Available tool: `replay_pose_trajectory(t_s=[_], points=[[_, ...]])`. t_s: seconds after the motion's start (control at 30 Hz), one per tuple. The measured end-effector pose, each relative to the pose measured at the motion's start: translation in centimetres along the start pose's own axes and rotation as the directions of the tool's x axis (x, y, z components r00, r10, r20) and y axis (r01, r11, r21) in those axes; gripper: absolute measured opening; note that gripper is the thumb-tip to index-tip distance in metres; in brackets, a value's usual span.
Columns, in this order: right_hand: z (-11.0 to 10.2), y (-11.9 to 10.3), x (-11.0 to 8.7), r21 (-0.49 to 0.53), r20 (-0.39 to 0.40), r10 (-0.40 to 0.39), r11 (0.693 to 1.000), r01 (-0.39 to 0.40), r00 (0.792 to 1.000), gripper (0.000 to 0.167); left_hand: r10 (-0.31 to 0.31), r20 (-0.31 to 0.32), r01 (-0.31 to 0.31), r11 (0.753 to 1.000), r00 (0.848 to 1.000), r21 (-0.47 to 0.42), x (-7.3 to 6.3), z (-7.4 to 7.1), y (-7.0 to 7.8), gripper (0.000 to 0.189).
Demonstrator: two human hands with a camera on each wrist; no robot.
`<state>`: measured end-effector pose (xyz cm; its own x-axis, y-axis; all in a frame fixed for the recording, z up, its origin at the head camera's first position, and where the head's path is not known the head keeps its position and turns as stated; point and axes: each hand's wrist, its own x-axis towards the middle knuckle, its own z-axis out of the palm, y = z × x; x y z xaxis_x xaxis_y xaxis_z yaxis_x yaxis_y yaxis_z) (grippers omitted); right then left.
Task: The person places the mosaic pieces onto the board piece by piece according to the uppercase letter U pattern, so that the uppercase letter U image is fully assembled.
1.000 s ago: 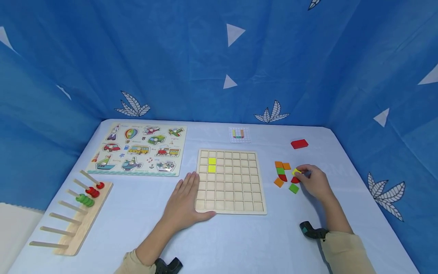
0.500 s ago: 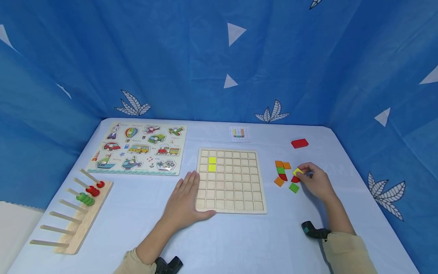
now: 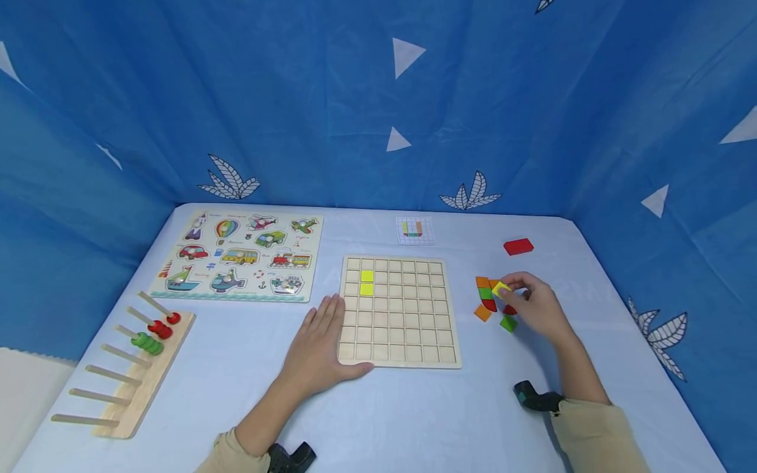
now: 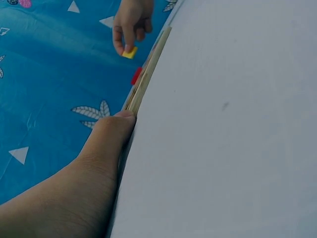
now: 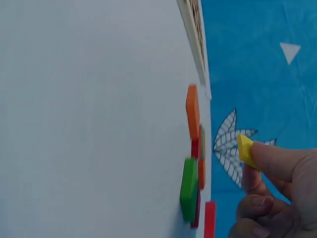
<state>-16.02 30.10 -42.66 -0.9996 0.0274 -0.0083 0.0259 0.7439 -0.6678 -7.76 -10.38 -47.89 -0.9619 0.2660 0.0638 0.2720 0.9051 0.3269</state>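
Note:
My right hand (image 3: pixel 537 307) pinches a yellow square tile (image 5: pixel 244 150) between thumb and finger, raised above the loose pieces at the right. Below it lie orange tiles (image 3: pixel 482 313), green tiles (image 3: pixel 508 323) and red rounded pieces (image 3: pixel 489 305). My left hand (image 3: pixel 316 348) rests against the left edge of a wooden grid board (image 3: pixel 402 315), fingers straight and thumb along the near corner. Two yellow tiles (image 3: pixel 367 282) sit one above the other in the board's second column. In the left wrist view, the left thumb (image 4: pixel 111 131) touches the board's edge.
A small pattern card (image 3: pixel 415 230) lies behind the board. Further right is a red piece (image 3: pixel 518 247). At the left are a picture puzzle board (image 3: pixel 239 257) and a wooden peg rack (image 3: pixel 133 387) with red and green beads. Blue cloth (image 3: pixel 367 98) hangs behind the table.
The right hand has lifted the yellow tile and shifted it left, over the orange pieces. The left hand has stayed on the board's edge.

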Motion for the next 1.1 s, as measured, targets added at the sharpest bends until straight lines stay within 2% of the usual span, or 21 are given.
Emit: replay_pose_trajectory(t_s=[0.2,0.4,0.6,0.97,1.1], points=[[1.8,-2.3,0.3,0.037,0.030,-0.047,0.998,0.045,0.998,0.030,-0.001,-0.002,0.001,1.000,1.000,-0.011,0.0,0.0,0.0,0.130],[3.5,-4.3,0.7,0.101,0.103,-0.102,0.991,0.092,0.989,0.023,-0.002,0.004,0.002,1.000,1.000,-0.015,0.0,0.0,0.0,0.130],[5.6,-6.8,0.8,0.153,0.149,-0.160,0.979,0.138,0.976,0.019,0.001,-0.005,-0.001,1.000,1.000,-0.016,0.0,0.0,-0.1,0.131],[9.6,-10.7,0.4,0.212,0.243,-0.254,0.956,0.204,0.936,0.013,0.004,-0.001,-0.004,1.000,1.000,-0.021,0.1,-0.1,-0.1,0.132],[11.1,-11.5,0.4,0.202,0.246,-0.251,0.958,0.203,0.936,0.011,0.005,-0.002,-0.005,1.000,1.000,-0.022,0.0,-0.2,-0.1,0.131]])
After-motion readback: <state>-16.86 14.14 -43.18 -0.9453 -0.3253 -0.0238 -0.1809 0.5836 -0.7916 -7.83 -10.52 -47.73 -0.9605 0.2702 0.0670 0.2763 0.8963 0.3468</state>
